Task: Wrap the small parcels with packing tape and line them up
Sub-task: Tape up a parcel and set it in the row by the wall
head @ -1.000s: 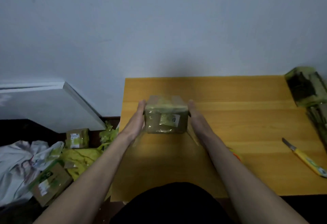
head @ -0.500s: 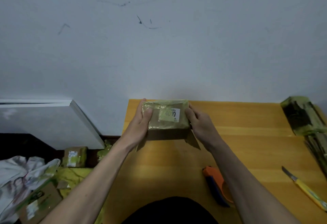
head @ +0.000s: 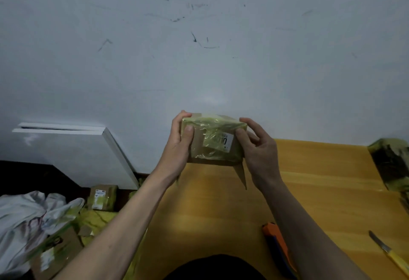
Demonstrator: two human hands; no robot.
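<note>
Both hands hold a taped parcel above the table.
Left hand (head: 177, 149) grips the parcel (head: 212, 140) at nine o'clock, right hand (head: 259, 149) at three; table (head: 321, 191) below.

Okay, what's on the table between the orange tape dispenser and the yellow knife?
Nothing: the head view shows bare wood between the tape dispenser and the knife.

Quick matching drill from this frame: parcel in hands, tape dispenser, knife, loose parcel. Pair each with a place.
Things:
1. parcel
2. tape dispenser
3. knife
4. loose parcel

Places:
A. on the floor, by the white board
B. table's right edge
C. held above the table in both hands
D. on the table, by the right forearm

Pairs: 1-C, 2-D, 3-B, 4-A
</note>
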